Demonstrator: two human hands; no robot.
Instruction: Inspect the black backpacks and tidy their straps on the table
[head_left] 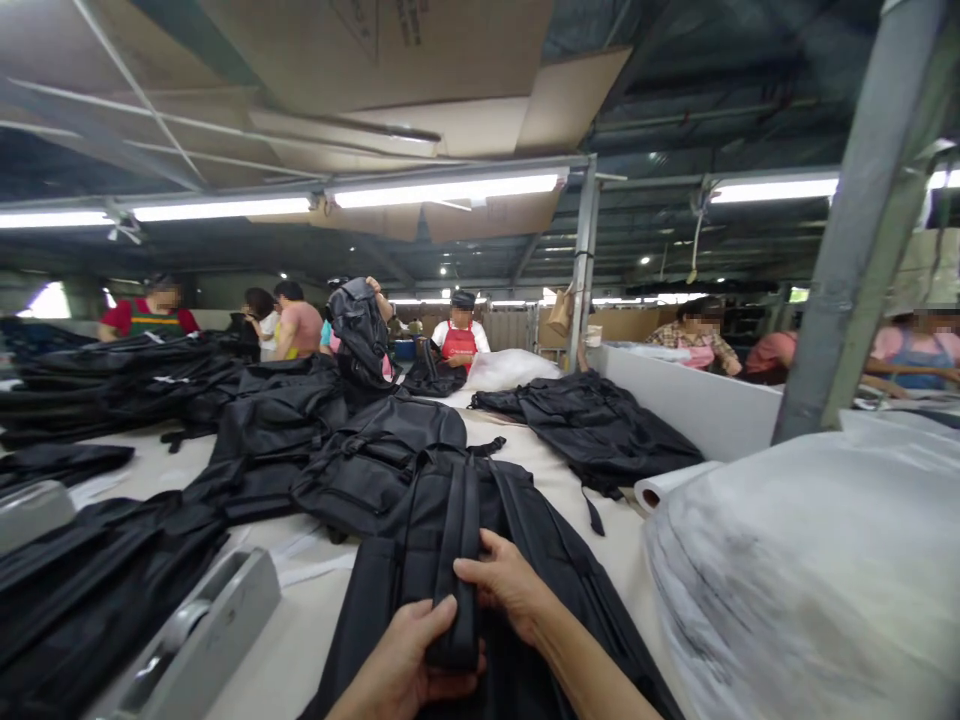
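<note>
A black backpack [570, 590] lies on the pale table right in front of me, its shoulder straps facing up. My left hand [412, 650] is closed round the lower part of one shoulder strap [459, 530], thumb on top and fingers beneath. Higher on the same strap, my right hand [506, 585] pinches its right edge between thumb and fingers. The fingertips of the right hand are partly hidden behind the strap. Just beyond, another black backpack [382, 450] lies against the top of this one.
Black bags [45, 580] pile up on the left beside a grey metal fixture [202, 640]. Clear plastic bags [810, 580] bulge at the right, near a white roll [675, 483] and a metal post [862, 230]. Several people work farther back, one in a red apron [457, 343].
</note>
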